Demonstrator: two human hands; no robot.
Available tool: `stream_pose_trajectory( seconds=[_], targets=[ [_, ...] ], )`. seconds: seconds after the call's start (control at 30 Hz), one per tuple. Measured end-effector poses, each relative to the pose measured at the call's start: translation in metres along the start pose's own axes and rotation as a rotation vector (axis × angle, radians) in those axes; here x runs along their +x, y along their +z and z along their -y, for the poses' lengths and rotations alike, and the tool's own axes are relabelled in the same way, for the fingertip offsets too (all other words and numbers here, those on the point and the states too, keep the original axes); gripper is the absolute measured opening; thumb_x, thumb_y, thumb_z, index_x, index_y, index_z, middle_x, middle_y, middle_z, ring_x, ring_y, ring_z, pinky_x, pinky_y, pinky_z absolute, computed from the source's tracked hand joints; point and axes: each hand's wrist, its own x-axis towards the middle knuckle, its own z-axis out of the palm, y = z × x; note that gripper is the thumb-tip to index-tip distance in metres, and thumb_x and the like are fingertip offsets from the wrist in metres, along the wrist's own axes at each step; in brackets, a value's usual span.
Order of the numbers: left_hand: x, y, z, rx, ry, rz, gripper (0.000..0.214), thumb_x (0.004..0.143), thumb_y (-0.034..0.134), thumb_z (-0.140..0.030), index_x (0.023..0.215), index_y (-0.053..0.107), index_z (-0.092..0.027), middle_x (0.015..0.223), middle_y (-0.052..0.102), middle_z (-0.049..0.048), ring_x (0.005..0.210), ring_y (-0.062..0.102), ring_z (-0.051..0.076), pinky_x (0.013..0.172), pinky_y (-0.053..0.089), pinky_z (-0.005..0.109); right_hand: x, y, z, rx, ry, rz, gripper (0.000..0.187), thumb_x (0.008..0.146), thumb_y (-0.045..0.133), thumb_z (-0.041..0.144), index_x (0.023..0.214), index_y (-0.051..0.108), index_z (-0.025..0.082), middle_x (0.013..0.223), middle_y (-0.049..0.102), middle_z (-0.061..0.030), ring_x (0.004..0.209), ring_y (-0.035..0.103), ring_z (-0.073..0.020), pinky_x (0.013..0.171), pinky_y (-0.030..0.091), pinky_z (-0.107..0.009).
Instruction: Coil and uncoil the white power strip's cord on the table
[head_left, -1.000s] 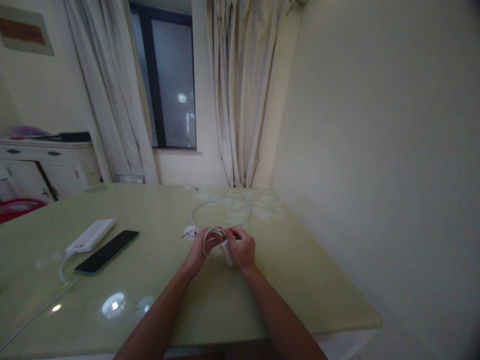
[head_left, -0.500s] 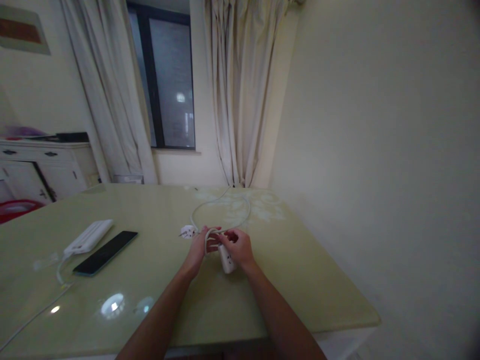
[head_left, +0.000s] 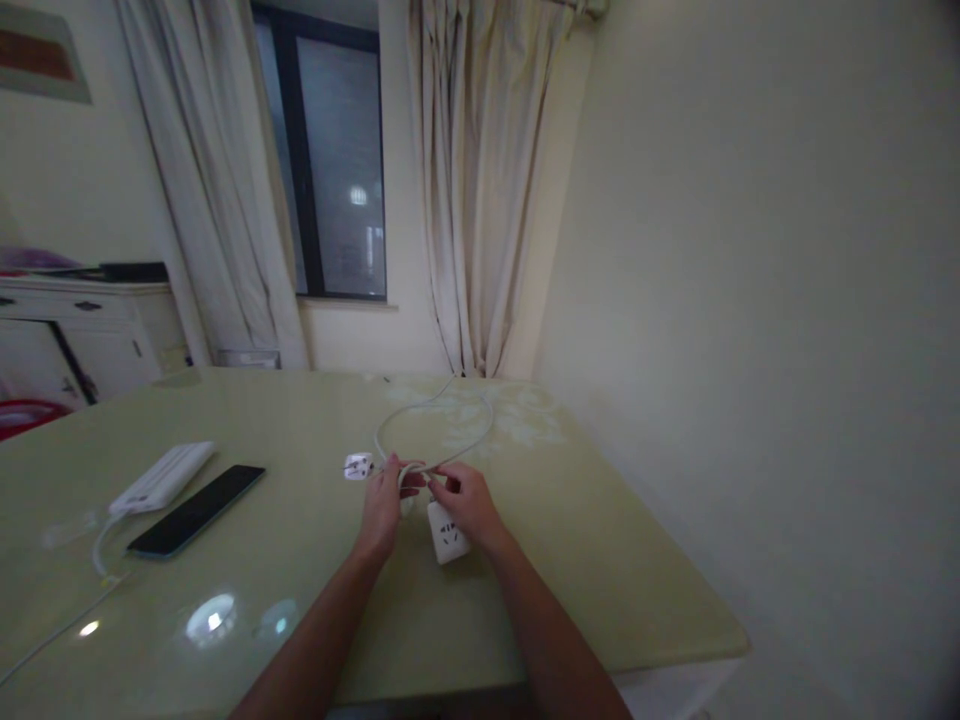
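Note:
Both my hands meet over a white socket block (head_left: 448, 532) lying on the pale green table (head_left: 600, 560). My left hand (head_left: 381, 505) is closed around loops of its white cord (head_left: 457, 452) just left of the block. My right hand (head_left: 466, 500) pinches the same cord at the block's far end, fingers pressed together. The cord curves away toward the curtain and comes back to a white plug (head_left: 358, 466) lying on the table beside my left hand.
A white power bank (head_left: 161, 475) with a thin cable and a black phone (head_left: 195, 508) lie at the left of the table. A white cabinet (head_left: 90, 335) stands at far left. Curtains (head_left: 480, 180) and a dark window lie behind, a bare wall at right.
The socket block has come down from between my hands onto the table, its face now showing. Both hands have shifted slightly left along the cord, and the plug lies further left.

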Motion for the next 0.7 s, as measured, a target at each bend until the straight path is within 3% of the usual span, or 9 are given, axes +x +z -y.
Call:
stream_pose_trajectory(
  seconds=[0.17, 0.3, 0.43, 0.47, 0.53, 0.7],
  targets=[
    [0.004, -0.003, 0.001, 0.044, 0.069, -0.126, 0.06, 0.084, 0.051, -0.069, 0.077, 0.073, -0.014, 0.07, 0.072, 0.0089, 0.063, 0.067, 0.021, 0.066, 0.053, 0.034, 0.004, -0.019, 0.015, -0.103, -0.144, 0.176, 0.021, 0.087, 0.065, 0.029, 0.1, 0.081, 0.024, 0.079, 0.07, -0.0023, 0.065, 0.056, -0.014, 0.063, 0.039, -0.023],
    [0.012, -0.014, -0.002, 0.007, 0.038, -0.182, 0.05, 0.088, 0.05, -0.06, 0.074, 0.07, -0.016, 0.062, 0.067, 0.0041, 0.061, 0.064, 0.019, 0.064, 0.05, 0.031, 0.005, -0.055, 0.016, -0.105, -0.188, 0.307, 0.019, 0.088, 0.064, 0.03, 0.093, 0.081, 0.024, 0.074, 0.069, -0.0003, 0.062, 0.055, -0.0129, 0.06, 0.037, -0.022],
    [0.03, -0.044, -0.014, -0.326, -0.043, -0.604, 0.033, 0.093, 0.048, -0.041, 0.07, 0.056, -0.019, 0.06, 0.058, -0.0046, 0.052, 0.054, 0.011, 0.057, 0.046, 0.024, -0.007, -0.1, 0.0, -0.051, -0.044, 0.397, 0.017, 0.086, 0.065, 0.032, 0.081, 0.078, 0.021, 0.068, 0.067, 0.0009, 0.059, 0.053, -0.0127, 0.056, 0.036, -0.022],
    [0.033, -0.05, -0.018, -0.369, -0.047, -0.636, 0.033, 0.095, 0.048, -0.04, 0.071, 0.055, -0.019, 0.061, 0.057, -0.0053, 0.053, 0.053, 0.01, 0.057, 0.046, 0.022, -0.011, -0.109, -0.005, -0.043, 0.007, 0.418, 0.017, 0.085, 0.066, 0.032, 0.079, 0.077, 0.02, 0.068, 0.067, 0.0007, 0.06, 0.054, -0.013, 0.056, 0.037, -0.022],
    [0.034, -0.055, -0.023, -0.445, -0.055, -0.566, 0.036, 0.098, 0.046, -0.043, 0.072, 0.053, -0.019, 0.064, 0.058, -0.0049, 0.055, 0.056, 0.009, 0.06, 0.048, 0.023, -0.017, -0.118, -0.014, -0.075, 0.082, 0.421, 0.014, 0.084, 0.065, 0.028, 0.077, 0.073, 0.019, 0.07, 0.066, 0.0006, 0.063, 0.055, -0.0133, 0.059, 0.038, -0.023],
    [0.01, -0.036, -0.031, -0.859, -0.187, -0.032, 0.035, 0.106, 0.036, -0.039, 0.084, 0.054, -0.019, 0.066, 0.058, -0.003, 0.062, 0.063, 0.01, 0.072, 0.057, 0.028, -0.016, -0.108, -0.02, -0.187, 0.146, 0.371, 0.008, 0.084, 0.064, 0.024, 0.08, 0.064, 0.017, 0.071, 0.06, 0.0018, 0.066, 0.051, -0.0124, 0.061, 0.035, -0.023]
  ],
)
